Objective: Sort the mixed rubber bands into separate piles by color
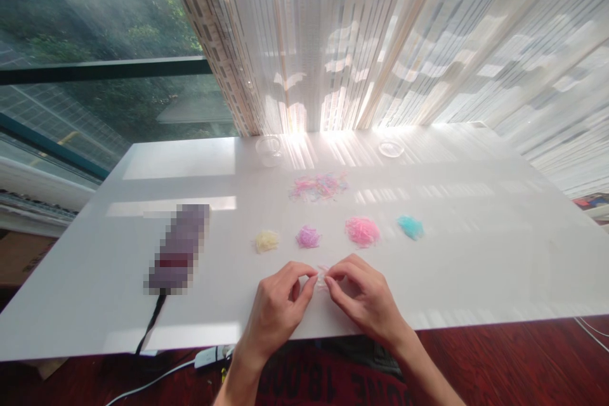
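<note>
My left hand [278, 307] and my right hand [364, 298] meet near the front edge of the white table [476, 254]. Both pinch a few thin pink strands [322, 276] between thumb and fingertips. Just beyond my hands lie a yellow pile [266, 240], a purple pile [308, 236], a larger pink pile [362, 231] and a teal pile [410, 226], set in a row. Further back lies a loose heap of mixed coloured strands [318, 186].
Two clear shallow dishes [269, 144] [391, 148] stand at the table's far edge by the sheer curtain [404, 38]. A blurred dark device [178, 254] with a black cable [151, 323] lies at the left. A window [95, 76] is at the left.
</note>
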`<state>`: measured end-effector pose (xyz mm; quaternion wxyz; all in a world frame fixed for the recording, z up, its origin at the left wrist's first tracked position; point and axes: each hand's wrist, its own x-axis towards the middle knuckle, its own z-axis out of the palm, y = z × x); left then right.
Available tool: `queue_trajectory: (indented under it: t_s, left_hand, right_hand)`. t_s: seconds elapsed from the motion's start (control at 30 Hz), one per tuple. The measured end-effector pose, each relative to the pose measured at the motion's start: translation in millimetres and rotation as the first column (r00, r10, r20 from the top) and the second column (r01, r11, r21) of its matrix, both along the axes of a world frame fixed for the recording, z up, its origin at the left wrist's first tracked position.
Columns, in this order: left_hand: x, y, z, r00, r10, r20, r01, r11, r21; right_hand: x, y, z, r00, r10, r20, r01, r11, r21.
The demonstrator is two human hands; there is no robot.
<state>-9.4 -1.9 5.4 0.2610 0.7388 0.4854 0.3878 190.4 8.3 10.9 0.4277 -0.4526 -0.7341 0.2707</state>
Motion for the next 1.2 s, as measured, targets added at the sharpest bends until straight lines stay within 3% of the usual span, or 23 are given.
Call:
queue_trajectory:
  t_s: [0.27, 0.4, 0.53, 0.67, 0.77, 0.83, 1.2]
  left_hand:
    - [-0.2, 1.1, 0.0, 0.999, -0.012, 0.036, 0.011, 0.999, 0.03]
    - [-0.1, 2.5, 1.2, 1.0, -0.017, -0.005, 0.018, 0.996, 0.083]
    - [0.6, 2.6, 0.1, 0.995, -0.043, -0.095, 0.055, 0.99, 0.127]
    - [0.7, 2.6, -6.1, 0.981, -0.045, -0.188, 0.077, 0.983, 0.166]
    - [1.4, 3.6, -10.1, 0.974, -0.029, -0.224, 0.074, 0.979, 0.193]
    - [2.2, 4.3, -10.8, 0.972, -0.016, -0.234, 0.067, 0.975, 0.211]
    - [5.3, 5.6, -8.0, 0.974, -0.004, -0.227, 0.057, 0.972, 0.229]
  right_hand:
    - [-0.2, 0.6, 1.9, 0.999, -0.042, -0.001, 0.042, 0.999, 0.026]
    - [4.6, -1.5, 5.9, 0.989, -0.136, -0.048, 0.136, 0.991, -0.007]
    - [29.7, 0.4, 8.2, 0.965, -0.257, -0.049, 0.257, 0.966, -0.012]
    - [76.1, 13.1, 7.2, 0.864, -0.504, -0.016, 0.504, 0.864, 0.014]
    - [107.5, 25.5, 6.0, 0.701, -0.713, 0.022, 0.713, 0.699, -0.045]
    - [119.9, 32.4, 5.0, 0.639, -0.767, 0.052, 0.767, 0.632, -0.107]
    - [124.3, 39.1, -2.5, 0.61, -0.783, 0.119, 0.791, 0.591, -0.159]
